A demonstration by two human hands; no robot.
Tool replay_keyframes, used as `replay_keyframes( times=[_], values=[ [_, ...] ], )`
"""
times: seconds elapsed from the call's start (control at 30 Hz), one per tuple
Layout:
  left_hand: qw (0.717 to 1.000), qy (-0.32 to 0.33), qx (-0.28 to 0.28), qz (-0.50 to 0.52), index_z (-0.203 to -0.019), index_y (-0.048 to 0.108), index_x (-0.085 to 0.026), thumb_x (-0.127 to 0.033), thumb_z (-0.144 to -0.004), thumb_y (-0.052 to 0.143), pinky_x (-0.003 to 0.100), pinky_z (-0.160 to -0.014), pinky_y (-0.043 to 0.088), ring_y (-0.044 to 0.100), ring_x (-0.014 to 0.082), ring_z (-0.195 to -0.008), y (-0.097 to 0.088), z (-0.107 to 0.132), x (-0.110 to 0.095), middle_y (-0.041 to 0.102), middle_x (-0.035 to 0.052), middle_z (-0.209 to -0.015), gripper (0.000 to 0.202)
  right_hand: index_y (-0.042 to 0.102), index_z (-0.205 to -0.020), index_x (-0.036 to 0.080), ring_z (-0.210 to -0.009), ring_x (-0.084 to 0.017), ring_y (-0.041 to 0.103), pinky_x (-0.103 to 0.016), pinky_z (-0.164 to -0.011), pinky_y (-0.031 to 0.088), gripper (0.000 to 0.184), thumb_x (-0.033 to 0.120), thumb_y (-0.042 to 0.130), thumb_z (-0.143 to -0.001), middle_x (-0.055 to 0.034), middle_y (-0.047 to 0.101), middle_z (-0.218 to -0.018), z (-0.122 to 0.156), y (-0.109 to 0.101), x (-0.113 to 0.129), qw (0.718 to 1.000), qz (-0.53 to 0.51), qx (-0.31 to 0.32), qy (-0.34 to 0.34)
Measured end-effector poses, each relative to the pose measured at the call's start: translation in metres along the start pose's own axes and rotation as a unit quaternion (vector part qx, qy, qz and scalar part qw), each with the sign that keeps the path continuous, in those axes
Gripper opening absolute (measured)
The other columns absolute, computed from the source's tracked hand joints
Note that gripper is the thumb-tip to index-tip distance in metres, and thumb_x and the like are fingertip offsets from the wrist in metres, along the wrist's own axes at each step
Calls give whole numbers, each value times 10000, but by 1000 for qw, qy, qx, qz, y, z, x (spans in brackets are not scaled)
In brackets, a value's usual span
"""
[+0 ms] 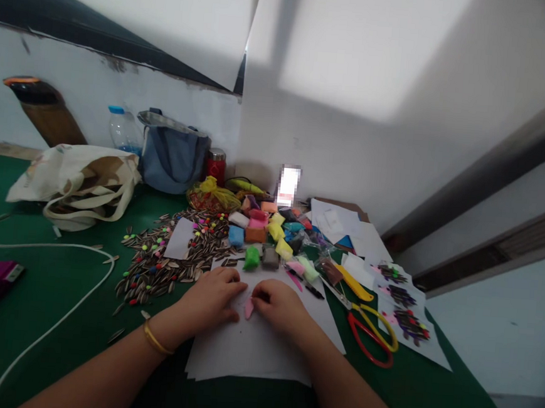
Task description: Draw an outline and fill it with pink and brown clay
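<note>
Both my hands rest on a stack of white paper [252,347] on the green table. Between them lies a small pink piece of clay [248,308]. My left hand [213,297], with a gold bangle on the wrist, has its fingers curled beside the pink piece. The fingertips of my right hand [279,305] pinch the top of that piece against the paper. Just beyond my hands sit several small blocks of coloured clay [270,235].
A pile of sunflower seeds with coloured beads [164,258] spreads at the left. Red-and-yellow scissors [371,328] and a yellow knife [353,284] lie at the right, near sheets with seed pictures [401,302]. Bags [80,182], a bottle [122,130], a white cable [55,325] stand further left.
</note>
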State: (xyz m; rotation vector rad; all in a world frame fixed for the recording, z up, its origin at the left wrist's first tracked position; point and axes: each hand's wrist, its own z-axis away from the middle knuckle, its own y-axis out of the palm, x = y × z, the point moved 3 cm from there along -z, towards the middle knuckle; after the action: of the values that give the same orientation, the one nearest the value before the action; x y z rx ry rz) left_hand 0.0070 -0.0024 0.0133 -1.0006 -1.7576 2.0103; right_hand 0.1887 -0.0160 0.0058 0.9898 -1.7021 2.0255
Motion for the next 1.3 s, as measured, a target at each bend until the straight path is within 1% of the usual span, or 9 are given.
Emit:
replay_keyframes(
  times=[0.17,0.4,0.5,0.7,0.97,1.07,1.17,1.23,1.3],
  values=[
    [1000,-2,-6,1,-1215,600,-300,-400,-681,783,410,-978,404,490,287,-1163,0,0,0,559,59,-1234,574,678,-821,222,-787,-151,556,-245,-666,341,72,204,610,-804,-3,666,-847,-3,6,-3,996,81,-25,-8],
    [1000,-1,5,-7,-1127,633,-257,-382,-693,777,396,-938,419,514,280,-1112,-4,-2,-5,580,64,-1170,474,667,-820,217,-773,-150,550,-246,-643,319,52,215,617,-809,-5,664,-837,-5,7,-3,994,101,-27,20],
    [1000,6,13,-14,-1045,646,-232,-331,-708,765,380,-928,420,527,269,-1077,-5,-3,-10,597,67,-1106,371,664,-832,220,-755,-152,548,-252,-630,311,53,204,622,-804,-4,664,-825,-6,7,-2,994,104,-30,23],
    [999,-4,36,-30,-982,635,-229,-214,-736,713,375,-895,434,547,257,-1019,-3,-2,-19,609,64,-1042,258,675,-838,224,-771,-162,557,-259,-644,322,84,189,604,-810,-14,672,-840,-4,8,-3,994,103,-35,21],
    [999,-1,22,-23,-1092,610,-257,-207,-757,683,387,-945,409,527,260,-1069,-2,3,-21,600,67,-1089,347,686,-852,221,-845,-176,585,-262,-714,372,97,204,593,-832,-24,686,-886,-6,9,-5,994,100,-41,-1],
    [1000,5,13,-20,-1099,613,-259,-220,-747,693,401,-952,408,522,271,-1080,-2,3,-19,603,68,-1120,363,694,-933,225,-907,-183,604,-268,-774,403,162,191,555,-855,-31,699,-958,-3,9,-5,997,68,-47,-1],
    [1000,1,4,0,-1129,598,-258,-230,-730,703,402,-974,398,518,270,-1101,-1,3,-15,608,63,-1154,413,658,-1083,222,-961,-188,613,-275,-826,429,252,185,526,-871,-43,695,-1044,6,-4,5,996,31,-77,-14],
    [1000,-13,-1,15,-1125,596,-248,-237,-714,708,401,-980,395,515,271,-1113,-1,3,-12,614,59,-1167,427,636,-1104,226,-957,-195,612,-285,-831,440,251,209,519,-882,-48,691,-1038,8,-25,15,993,42,-104,-43],
    [999,-26,1,30,-1128,595,-244,-232,-698,708,397,-982,394,512,267,-1116,-1,3,-10,614,52,-1184,445,621,-1101,234,-1009,-209,596,-313,-900,424,244,211,524,-879,-54,679,-1073,0,-54,20,984,82,-137,-78]
  ],
)
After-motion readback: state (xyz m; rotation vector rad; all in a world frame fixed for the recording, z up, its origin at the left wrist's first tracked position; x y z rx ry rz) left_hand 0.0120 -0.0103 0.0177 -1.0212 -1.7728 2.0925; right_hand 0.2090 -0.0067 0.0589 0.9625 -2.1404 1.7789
